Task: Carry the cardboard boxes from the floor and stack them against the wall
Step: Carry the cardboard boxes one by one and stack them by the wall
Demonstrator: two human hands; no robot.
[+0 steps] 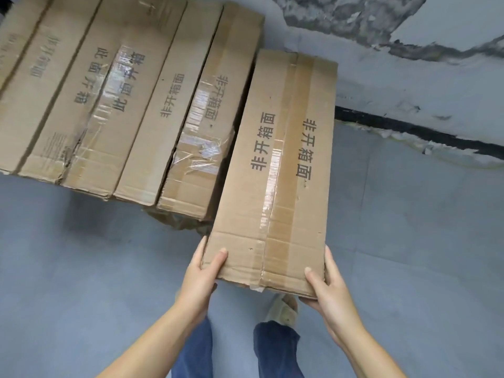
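Gripping the near end of a long cardboard box (275,170), my left hand (200,276) has its thumb laid on the top face and its fingers wrapped under the left corner, while my right hand (326,290) does the same at the right corner, thumb on top and fingers out of sight below. Both hands are closed around the box, which I hold lengthwise, running from the lower middle of the frame up toward the centre right. Brown tape runs down its top between two lines of printed characters. Its far end reaches toward the wall (425,77), which is grey with patches of peeled paint in the upper right, and its left edge lies just beside the row of boxes (114,99) filling the upper left. I cannot tell whether the far end already rests on something or hangs free.

That row shows several boxes lying side by side, some with torn clear tape, and another box seems to sit beneath them at their near edge, so much of the stacking looks done. This box, I judge, is about to join the row at its right end. My jeans (275,353) and one shoe (283,309) show below on the grey floor (81,268); no other loose boxes appear, though more may lie outside the view.
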